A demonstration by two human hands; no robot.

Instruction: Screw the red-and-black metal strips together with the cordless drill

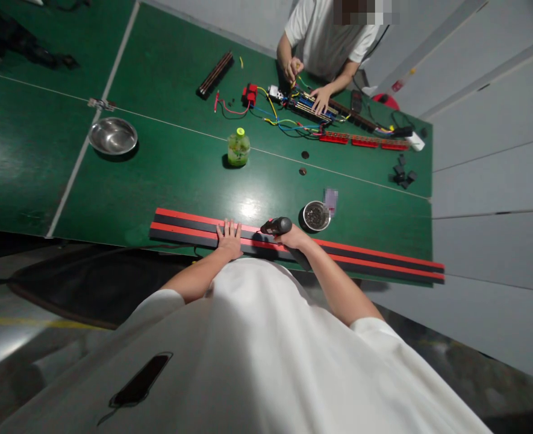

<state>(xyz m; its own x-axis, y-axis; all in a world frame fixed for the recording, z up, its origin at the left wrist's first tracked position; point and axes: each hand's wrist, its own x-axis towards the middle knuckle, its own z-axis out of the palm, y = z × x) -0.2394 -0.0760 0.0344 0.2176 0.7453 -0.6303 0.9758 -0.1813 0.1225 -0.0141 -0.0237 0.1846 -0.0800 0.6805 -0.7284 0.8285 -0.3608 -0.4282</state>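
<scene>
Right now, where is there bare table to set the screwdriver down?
Bare green table between the steel bowl, the green bottle and the red-and-black strip. Crowded by the small bowl beside the screwdriver in the right hand, and around the co-worker's wiring.

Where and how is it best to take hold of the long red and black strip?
The strip lies flat, long and thin along the front of the table; so probably pinch its near long edge from that side, at two spots well apart.

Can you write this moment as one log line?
left hand: flat on strip | right hand: grips driver over strip | bowl: beside right hand | other person: hands at wires
</scene>
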